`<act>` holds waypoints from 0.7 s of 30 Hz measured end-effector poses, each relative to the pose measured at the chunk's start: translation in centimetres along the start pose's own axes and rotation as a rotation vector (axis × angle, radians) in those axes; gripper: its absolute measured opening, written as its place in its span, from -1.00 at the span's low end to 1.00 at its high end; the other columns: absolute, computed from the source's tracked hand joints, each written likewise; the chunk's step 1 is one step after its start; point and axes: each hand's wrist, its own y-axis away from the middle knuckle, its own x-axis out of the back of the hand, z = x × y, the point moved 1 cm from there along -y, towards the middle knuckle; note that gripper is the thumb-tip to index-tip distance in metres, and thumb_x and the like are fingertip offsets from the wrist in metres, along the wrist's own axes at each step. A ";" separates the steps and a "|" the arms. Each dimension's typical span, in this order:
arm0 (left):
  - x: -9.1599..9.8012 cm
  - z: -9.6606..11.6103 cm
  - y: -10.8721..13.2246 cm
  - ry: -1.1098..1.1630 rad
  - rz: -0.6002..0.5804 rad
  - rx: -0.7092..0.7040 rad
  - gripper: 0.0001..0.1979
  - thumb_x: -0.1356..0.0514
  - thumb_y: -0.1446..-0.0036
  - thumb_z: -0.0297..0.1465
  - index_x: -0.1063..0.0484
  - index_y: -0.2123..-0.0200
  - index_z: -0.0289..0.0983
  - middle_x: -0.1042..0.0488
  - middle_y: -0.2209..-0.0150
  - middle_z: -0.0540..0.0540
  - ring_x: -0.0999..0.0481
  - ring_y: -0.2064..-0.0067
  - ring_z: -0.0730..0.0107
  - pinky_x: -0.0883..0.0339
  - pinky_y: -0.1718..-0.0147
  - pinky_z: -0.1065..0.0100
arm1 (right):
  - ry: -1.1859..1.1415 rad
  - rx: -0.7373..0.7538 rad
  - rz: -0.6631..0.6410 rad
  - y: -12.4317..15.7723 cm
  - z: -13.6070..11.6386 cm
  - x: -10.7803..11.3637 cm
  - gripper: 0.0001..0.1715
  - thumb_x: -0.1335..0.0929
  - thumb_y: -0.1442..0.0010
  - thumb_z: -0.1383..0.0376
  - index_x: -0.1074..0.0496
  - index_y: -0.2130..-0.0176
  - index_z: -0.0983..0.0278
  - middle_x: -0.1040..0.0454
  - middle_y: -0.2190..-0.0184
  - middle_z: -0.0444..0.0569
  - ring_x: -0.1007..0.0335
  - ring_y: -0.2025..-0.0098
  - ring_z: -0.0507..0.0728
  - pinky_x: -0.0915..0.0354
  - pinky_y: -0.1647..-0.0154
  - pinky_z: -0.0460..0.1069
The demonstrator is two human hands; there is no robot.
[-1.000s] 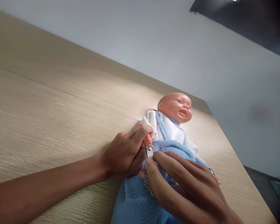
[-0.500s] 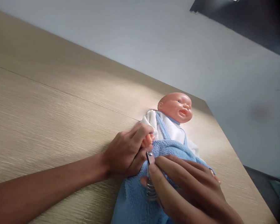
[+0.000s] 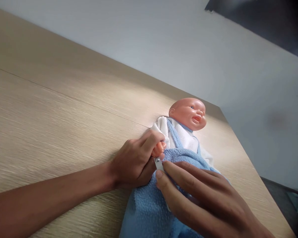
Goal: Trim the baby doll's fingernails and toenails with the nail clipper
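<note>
Pinching the doll's hand (image 3: 160,147) in left hand (image 3: 132,162), aiming nail clipper (image 3: 159,163) gripped in right hand (image 3: 203,195) lengthwise up at it.

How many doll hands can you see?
1. The doll's hand sits pinched in the left hand, beside the metal clipper held by the right hand; another may hide under the blue blanket.

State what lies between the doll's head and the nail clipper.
Head view: the doll's white top, the edge of the blue blanket and the doll's small hand.
</note>
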 end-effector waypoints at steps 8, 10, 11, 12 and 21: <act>0.0 0.1 0.2 0.015 0.005 0.015 -0.69 -0.06 -0.28 -0.45 -0.21 -0.08 -0.23 -0.42 0.20 -0.07 -0.45 0.23 0.36 -0.42 0.30 0.31 | -0.028 0.005 0.034 0.4 0.1 -0.1 -0.68 -0.15 -0.44 0.44 -0.41 -0.01 0.33 -0.52 0.06 -0.02 -0.50 0.17 0.08 -0.44 0.24 0.01; 0.0 0.1 0.2 0.015 0.002 0.013 -0.69 -0.06 -0.28 -0.45 -0.20 -0.09 -0.22 -0.42 0.19 -0.08 -0.46 0.22 0.36 -0.44 0.29 0.30 | -0.017 0.009 0.013 0.2 0.1 0.0 -0.69 -0.16 -0.42 0.45 -0.40 -0.02 0.33 -0.53 0.06 -0.02 -0.52 0.17 0.09 -0.45 0.24 0.00; -0.1 0.0 0.2 0.017 0.000 0.011 -0.68 -0.06 -0.28 -0.45 -0.20 -0.09 -0.22 -0.42 0.18 -0.08 -0.46 0.22 0.36 -0.45 0.28 0.29 | -0.009 0.009 0.005 0.1 0.0 0.1 -0.69 -0.16 -0.42 0.46 -0.40 -0.01 0.32 -0.54 0.07 -0.01 -0.52 0.18 0.09 -0.46 0.24 0.00; -0.1 0.0 0.2 0.020 -0.001 0.010 -0.67 -0.06 -0.27 -0.47 -0.20 -0.10 -0.22 -0.43 0.18 -0.08 -0.46 0.22 0.36 -0.45 0.27 0.29 | -0.004 0.007 -0.007 -0.1 0.0 0.1 -0.70 -0.16 -0.41 0.47 -0.39 0.00 0.32 -0.56 0.08 -0.01 -0.53 0.19 0.09 -0.48 0.23 0.00; -0.2 -0.4 0.3 0.041 -0.019 0.012 -0.56 -0.06 -0.16 -0.63 -0.21 -0.09 -0.23 -0.42 0.17 -0.05 -0.47 0.20 0.42 -0.41 0.32 0.37 | 0.014 -0.016 -0.012 -1.0 -0.8 0.4 -0.66 -0.13 -0.38 0.52 -0.39 0.02 0.33 -0.61 0.20 0.01 -0.58 0.27 0.10 -0.53 0.34 -0.02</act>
